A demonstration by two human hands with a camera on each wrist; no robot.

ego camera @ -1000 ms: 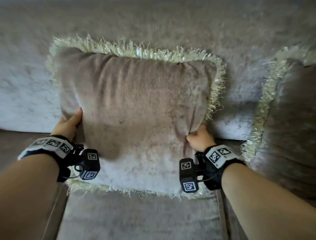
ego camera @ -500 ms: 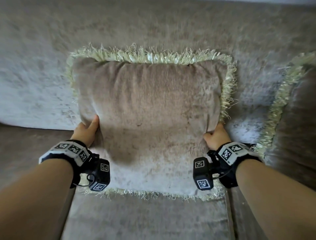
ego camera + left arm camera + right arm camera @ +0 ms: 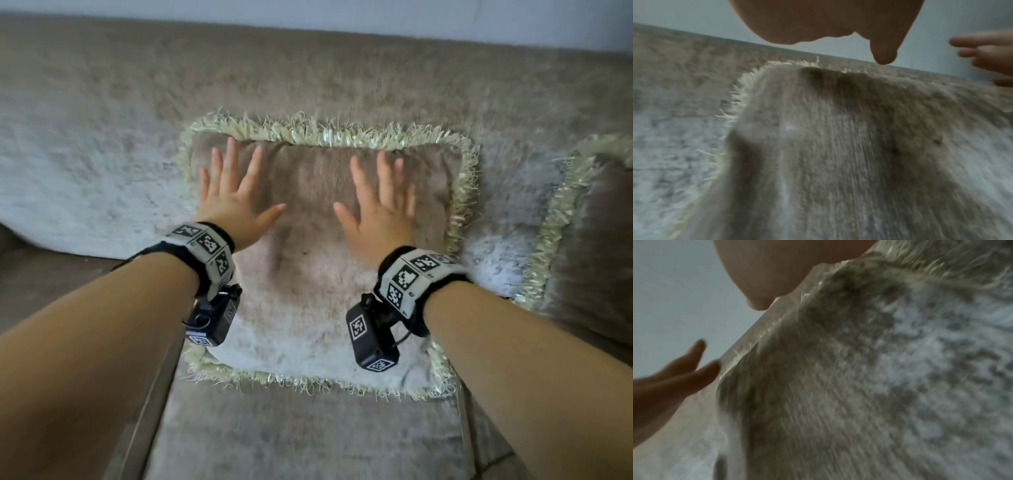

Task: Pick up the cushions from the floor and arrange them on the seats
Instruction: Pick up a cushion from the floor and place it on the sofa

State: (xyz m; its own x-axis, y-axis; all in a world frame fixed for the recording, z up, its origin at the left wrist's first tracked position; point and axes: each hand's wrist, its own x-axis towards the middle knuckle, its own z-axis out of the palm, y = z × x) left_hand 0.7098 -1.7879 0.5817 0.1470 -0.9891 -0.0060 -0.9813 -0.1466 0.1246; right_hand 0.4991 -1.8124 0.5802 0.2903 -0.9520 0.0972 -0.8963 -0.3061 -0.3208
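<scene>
Your left hand (image 3: 236, 200) and right hand (image 3: 378, 209) lie flat, fingers spread, on the cushion (image 3: 308, 291), propped on the seat (image 3: 301, 438). A second cushion (image 3: 596, 233) stands at 3 o'clock; the floor is unseen.

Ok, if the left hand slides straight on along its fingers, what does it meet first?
Likely the pale shaggy fringe along the taupe velvet cushion's top edge, then the sofa backrest. The left hand lies open.

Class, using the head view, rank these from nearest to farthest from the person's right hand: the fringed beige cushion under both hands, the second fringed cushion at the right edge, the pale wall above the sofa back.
1. Fringed beige cushion: right under the right hand.
2. Second fringed cushion: to the right.
3. Pale wall: farthest, beyond the sofa back.
</scene>
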